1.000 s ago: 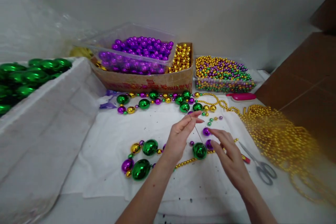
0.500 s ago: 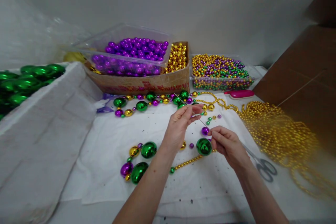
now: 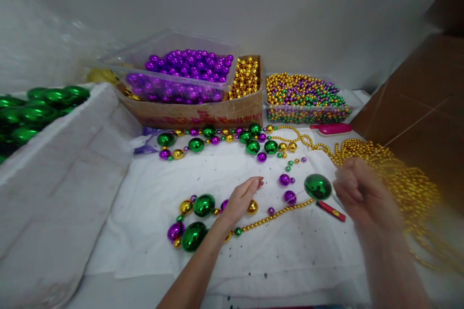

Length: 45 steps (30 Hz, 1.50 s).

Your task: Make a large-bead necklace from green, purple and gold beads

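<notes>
My left hand [image 3: 241, 198] lies flat on the white cloth [image 3: 152, 251], fingers stretched out and open. It rests over a partly strung strand of large green, purple and gold beads [image 3: 195, 231]. A gold bead [image 3: 253, 206] sits at its fingertips. My right hand [image 3: 358, 193] is blurred, closed like a fist, out to the right. A big green bead [image 3: 318, 186] hangs just left of it. Whatever it grips is too small to see. Loose purple beads [image 3: 289, 197] lie between my hands.
A finished bead strand [image 3: 217, 140] lies at the back. Behind it stand a tub of purple balls [image 3: 188, 65], a box of gold balls [image 3: 246, 79] and a tub of small mixed beads [image 3: 304, 96]. Green balls [image 3: 36, 106] at left, gold strings [image 3: 398, 178] and cardboard [image 3: 427, 120] at right.
My right hand swept right and closed, and the big green bead travelled right with it. My left hand dropped from its raised pinch and now lies flat on the cloth.
</notes>
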Each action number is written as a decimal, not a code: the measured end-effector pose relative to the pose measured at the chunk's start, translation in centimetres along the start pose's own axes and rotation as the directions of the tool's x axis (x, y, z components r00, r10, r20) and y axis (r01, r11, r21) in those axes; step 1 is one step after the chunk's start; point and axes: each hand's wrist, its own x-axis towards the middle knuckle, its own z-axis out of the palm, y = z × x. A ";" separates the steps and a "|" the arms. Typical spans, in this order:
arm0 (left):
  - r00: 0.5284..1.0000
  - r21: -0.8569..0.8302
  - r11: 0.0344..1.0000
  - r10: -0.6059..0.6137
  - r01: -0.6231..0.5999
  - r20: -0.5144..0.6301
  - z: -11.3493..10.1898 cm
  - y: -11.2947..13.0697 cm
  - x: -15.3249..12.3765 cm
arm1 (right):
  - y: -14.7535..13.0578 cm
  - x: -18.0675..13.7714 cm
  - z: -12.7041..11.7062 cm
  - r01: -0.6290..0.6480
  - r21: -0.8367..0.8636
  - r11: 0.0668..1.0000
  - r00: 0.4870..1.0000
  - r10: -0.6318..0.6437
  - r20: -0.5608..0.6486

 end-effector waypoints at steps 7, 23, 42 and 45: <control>0.990 0.118 0.983 0.133 -0.137 0.039 1.3 4.8 -1.7 | -0.9 -1.4 0.5 0.040 -0.126 0.991 0.999 -0.043 -0.024; 0.936 0.620 0.713 0.157 -0.328 0.315 4.6 3.0 -2.2 | -1.9 -0.6 -3.3 0.095 0.337 0.937 0.989 -0.050 -0.141; 0.964 0.890 0.399 0.229 -0.219 0.135 -2.0 1.4 -0.1 | -0.6 0.0 -5.7 0.077 0.193 0.978 0.981 -0.039 -0.192; 0.975 0.914 0.350 0.149 -0.206 0.163 -3.3 1.9 -0.4 | -2.6 0.5 -5.3 0.112 0.146 0.983 0.982 -0.088 -0.165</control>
